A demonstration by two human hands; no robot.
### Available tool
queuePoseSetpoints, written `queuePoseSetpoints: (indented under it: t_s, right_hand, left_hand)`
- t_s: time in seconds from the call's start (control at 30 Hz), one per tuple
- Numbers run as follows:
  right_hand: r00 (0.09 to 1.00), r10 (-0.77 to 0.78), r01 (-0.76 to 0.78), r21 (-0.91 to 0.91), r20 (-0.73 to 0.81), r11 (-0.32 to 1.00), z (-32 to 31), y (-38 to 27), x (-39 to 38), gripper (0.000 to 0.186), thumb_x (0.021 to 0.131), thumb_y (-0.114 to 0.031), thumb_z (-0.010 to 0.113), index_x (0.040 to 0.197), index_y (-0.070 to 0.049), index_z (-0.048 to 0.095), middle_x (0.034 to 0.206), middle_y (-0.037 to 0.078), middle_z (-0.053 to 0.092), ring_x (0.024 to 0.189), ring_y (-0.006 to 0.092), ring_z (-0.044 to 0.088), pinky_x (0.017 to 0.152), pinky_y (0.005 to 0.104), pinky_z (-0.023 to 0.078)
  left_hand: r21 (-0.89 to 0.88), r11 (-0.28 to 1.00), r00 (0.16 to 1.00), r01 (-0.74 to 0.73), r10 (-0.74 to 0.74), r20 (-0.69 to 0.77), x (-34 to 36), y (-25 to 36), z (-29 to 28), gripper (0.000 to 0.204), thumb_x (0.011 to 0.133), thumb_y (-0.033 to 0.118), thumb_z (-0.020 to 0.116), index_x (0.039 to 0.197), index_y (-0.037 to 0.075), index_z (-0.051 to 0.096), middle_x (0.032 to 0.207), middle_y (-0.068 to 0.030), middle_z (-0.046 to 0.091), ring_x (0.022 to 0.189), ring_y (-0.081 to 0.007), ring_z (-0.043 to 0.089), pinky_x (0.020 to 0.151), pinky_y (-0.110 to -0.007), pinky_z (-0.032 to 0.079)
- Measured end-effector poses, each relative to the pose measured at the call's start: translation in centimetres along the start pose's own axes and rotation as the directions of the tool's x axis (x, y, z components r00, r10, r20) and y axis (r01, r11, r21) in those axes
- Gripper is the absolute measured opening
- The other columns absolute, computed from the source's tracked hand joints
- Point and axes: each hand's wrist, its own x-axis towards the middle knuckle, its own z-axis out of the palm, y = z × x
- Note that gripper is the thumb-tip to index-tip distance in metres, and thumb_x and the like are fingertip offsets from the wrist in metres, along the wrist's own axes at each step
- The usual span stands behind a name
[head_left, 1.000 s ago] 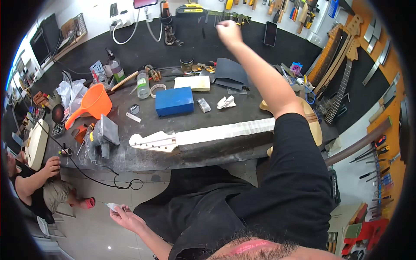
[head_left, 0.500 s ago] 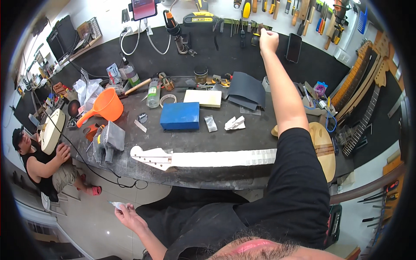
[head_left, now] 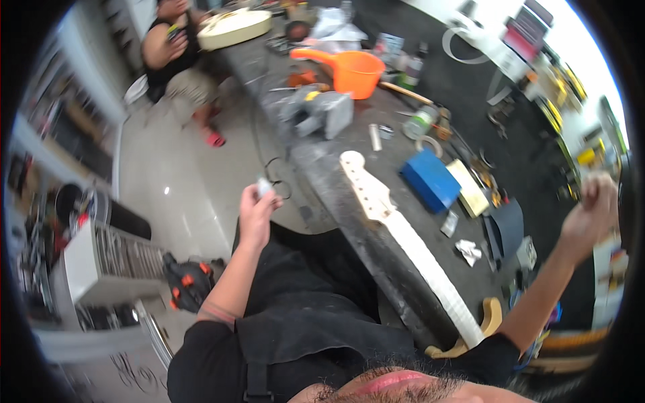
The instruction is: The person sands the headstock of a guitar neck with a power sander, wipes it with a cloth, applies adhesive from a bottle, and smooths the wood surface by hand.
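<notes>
A small whitish bottle is pinched between the fingers of my left hand, held over the floor beside the bench. My right hand is stretched toward the tool wall, its fingers curled closed; motion blur hides what they hold, if anything. Between my arms, a guitar neck lies along the bench edge, its pale headstock pointing away and a whitish covering running down the fingerboard side. A blue block sits beyond the neck, next to a crumpled white tissue and a small clear packet.
An orange dipper, a grey vise, a cream block and dark sandpaper sheets are on the dark bench. A seated co-worker handles a cream guitar body. A cable hangs by the bench.
My view has swung left, showing more floor. My right hand has come away from the hanging tools and moved lower, bent at the elbow. My left hand still holds the small bottle.
</notes>
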Motion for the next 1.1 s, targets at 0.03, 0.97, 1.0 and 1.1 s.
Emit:
queuePoseSetpoints:
  t_s: [0.03, 0.97, 1.0, 1.1]
  right_hand:
    - [0.988, -0.124, 0.121, 0.032, 0.097, 0.992, 4.0, -3.2, -1.2, 0.021, 0.114, -0.016, 0.055, 0.106, 0.002, 0.064, 0.094, 0.006, 0.053, 0.082, 0.0154, 0.048, 0.073, 0.0343, 0.039]
    - [0.961, -0.170, 0.031, 0.530, 0.217, 0.848, 15.7, -13.5, -5.8, 0.015, 0.105, -0.016, 0.053, 0.090, -0.017, 0.052, 0.087, -0.001, 0.042, 0.073, 0.0144, 0.044, 0.078, 0.0370, 0.034]
    - [0.980, -0.131, 0.046, 0.465, 0.152, 0.884, 15.0, -12.8, -5.2, 0.016, 0.104, -0.014, 0.051, 0.088, -0.017, 0.051, 0.087, -0.001, 0.040, 0.073, 0.0145, 0.043, 0.078, 0.0363, 0.033]
    - [0.996, -0.059, 0.021, 0.439, 0.074, 0.898, 10.9, -9.5, -3.4, 0.010, 0.106, -0.013, 0.051, 0.097, -0.011, 0.054, 0.088, 0.003, 0.039, 0.081, 0.0179, 0.041, 0.083, 0.0401, 0.035]
  left_hand:
    - [-0.010, 1.000, 1.000, -0.007, 0.007, -0.010, -0.1, 0.1, -0.6, 0.026, 0.107, 0.010, 0.072, 0.127, 0.005, 0.056, 0.114, -0.0074, 0.065, 0.099, -0.0198, 0.071, 0.089, -0.039, 0.059]
    - [-0.074, 0.995, 0.996, 0.070, -0.073, -0.043, -2.0, 0.6, -5.4, 0.025, 0.107, 0.010, 0.072, 0.125, 0.004, 0.055, 0.113, -0.0082, 0.066, 0.102, -0.0199, 0.072, 0.094, -0.039, 0.061]
    - [-0.074, 0.995, 0.996, 0.073, -0.077, -0.041, -2.0, 0.5, -5.2, 0.025, 0.107, 0.010, 0.072, 0.125, 0.004, 0.055, 0.113, -0.0082, 0.066, 0.102, -0.0199, 0.072, 0.094, -0.039, 0.061]
    - [-0.068, 0.994, 0.996, 0.086, -0.088, -0.026, -1.6, 0.1, -4.5, 0.026, 0.107, 0.011, 0.073, 0.125, 0.003, 0.055, 0.113, -0.0081, 0.066, 0.102, -0.0199, 0.072, 0.094, -0.039, 0.061]
